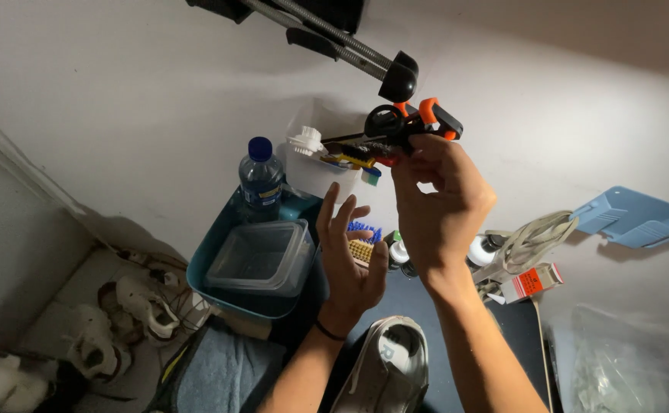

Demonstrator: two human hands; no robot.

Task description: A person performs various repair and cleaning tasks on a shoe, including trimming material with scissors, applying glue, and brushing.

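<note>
Head view: right hand [441, 206] pinches the black plastic clamp with orange levers [415, 122] at twelve o'clock; it seems light, stiff. Left hand [349, 256] open, empty.

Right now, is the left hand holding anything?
No: the left hand is open and empty, while the right hand grips the black-and-orange clamp.

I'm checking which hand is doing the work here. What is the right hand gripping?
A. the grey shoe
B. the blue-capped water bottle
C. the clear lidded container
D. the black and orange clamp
D: the right hand is raised with its fingers on the black and orange clamp, while the left hand is open and holds nothing.
</note>
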